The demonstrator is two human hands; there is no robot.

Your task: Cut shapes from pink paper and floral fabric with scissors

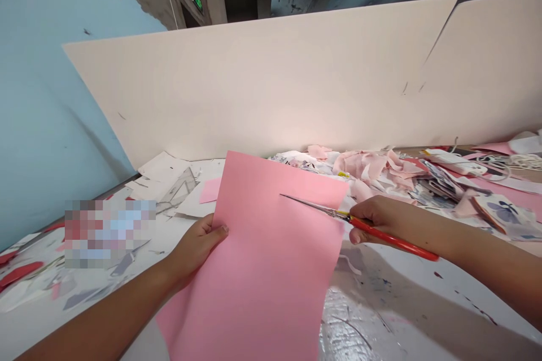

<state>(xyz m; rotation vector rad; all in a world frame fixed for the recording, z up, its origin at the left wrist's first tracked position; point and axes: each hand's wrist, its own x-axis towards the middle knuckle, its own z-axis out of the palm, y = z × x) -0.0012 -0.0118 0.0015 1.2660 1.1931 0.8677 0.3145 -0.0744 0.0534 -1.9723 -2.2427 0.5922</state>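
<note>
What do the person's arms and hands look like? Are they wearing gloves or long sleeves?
No gloves or sleeves show. The left hand and the right hand are bare, and so are both forearms as far as the picture shows. I see no watch, ring or bracelet.

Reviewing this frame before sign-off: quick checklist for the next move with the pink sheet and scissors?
1. Left hand grips the pink paper sheet: ok.
2. Right hand holds the red-handled scissors: ok.
3. Scissor blades sit over the sheet's upper part: ok.
4. Blades touching the sheet: cannot tell.
5. Visible sheet flat, without creases: ok.
</note>
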